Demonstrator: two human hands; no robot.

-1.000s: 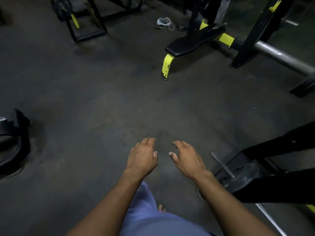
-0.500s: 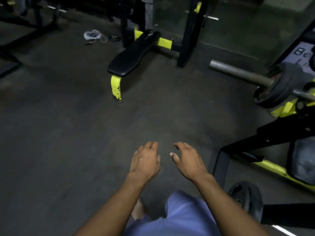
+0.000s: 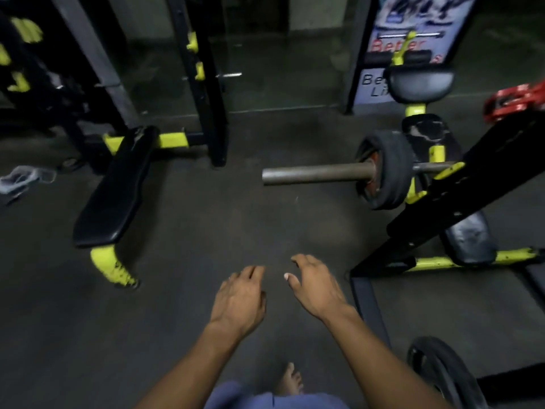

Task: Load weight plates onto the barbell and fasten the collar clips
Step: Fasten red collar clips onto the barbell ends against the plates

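A grey barbell sleeve (image 3: 315, 175) points left from a black and yellow rack, bare along most of its length. Black weight plates (image 3: 386, 169) sit on it close to the rack. Another black plate (image 3: 442, 376) leans at the lower right by the rack's base. A red collar clip (image 3: 513, 103) rests on the slanted black beam at the right edge. My left hand (image 3: 240, 299) and my right hand (image 3: 317, 286) hover side by side over the floor, palms down, fingers loosely spread, holding nothing, well short of the sleeve.
A black padded bench (image 3: 118, 187) with a yellow foot stands to the left. Black uprights (image 3: 203, 84) with yellow pegs rise behind it. The rack's slanted beam (image 3: 472, 184) and base bar (image 3: 368, 305) lie to the right. A crumpled cloth (image 3: 20, 180) lies at far left.
The view has swung right and upward: the barbell sleeve and its plates now lie ahead of me, the bench has shifted left. Both hands stay empty and held out in front.
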